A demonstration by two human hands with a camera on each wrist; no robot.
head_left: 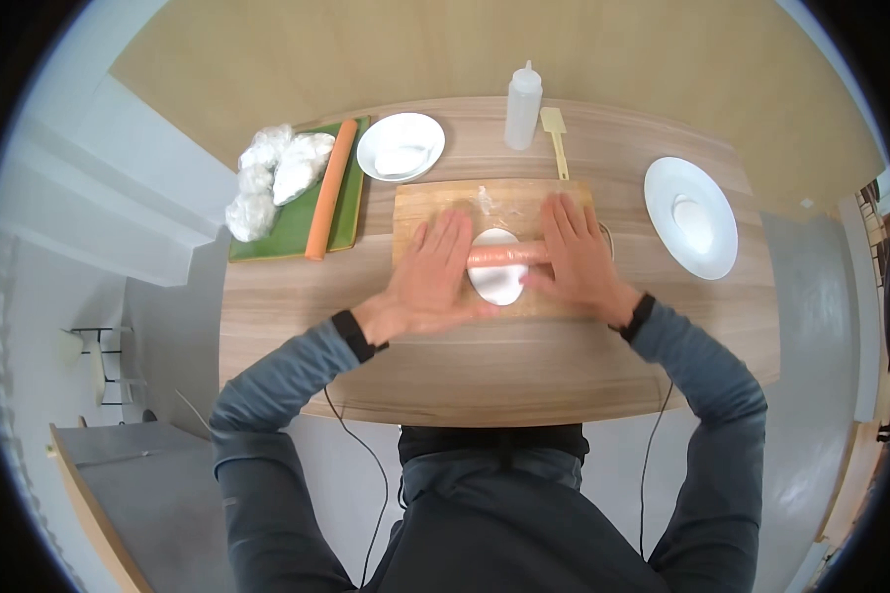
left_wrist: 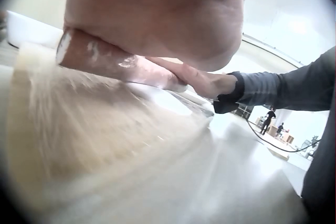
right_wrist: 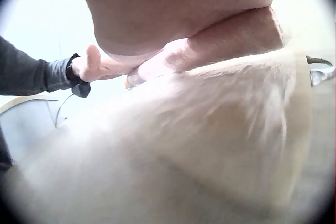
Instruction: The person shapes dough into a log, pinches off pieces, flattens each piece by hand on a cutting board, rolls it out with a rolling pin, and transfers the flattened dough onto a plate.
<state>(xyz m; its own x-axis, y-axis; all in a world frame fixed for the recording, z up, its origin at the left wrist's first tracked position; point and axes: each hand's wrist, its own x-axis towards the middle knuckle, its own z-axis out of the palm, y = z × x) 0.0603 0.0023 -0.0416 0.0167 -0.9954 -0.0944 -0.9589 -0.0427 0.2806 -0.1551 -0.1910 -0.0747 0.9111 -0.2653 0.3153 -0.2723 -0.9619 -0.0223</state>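
Observation:
A rolling pin (head_left: 504,255) lies crosswise over a flat white oval of dough (head_left: 497,287) on the wooden board (head_left: 410,203). My left hand (head_left: 433,265) rests on the pin's left end with fingers straight and pointing forward. On the other end lies my right hand (head_left: 578,252), its fingers likewise extended. From the left wrist, the palm shows on top of the pin (left_wrist: 100,58), whose side carries white smears. The right wrist view has the other palm pressing the pin (right_wrist: 236,37) from above, close over the board. My palms hide both pin ends in the head view.
At the left, a green tray (head_left: 349,222) bears plastic-wrapped white lumps (head_left: 257,212) and an orange rod (head_left: 331,193). Behind the board stand a white bowl (head_left: 368,158), a squeeze bottle (head_left: 523,114) and a spatula (head_left: 556,128). A white plate (head_left: 719,237) holds a white round at right.

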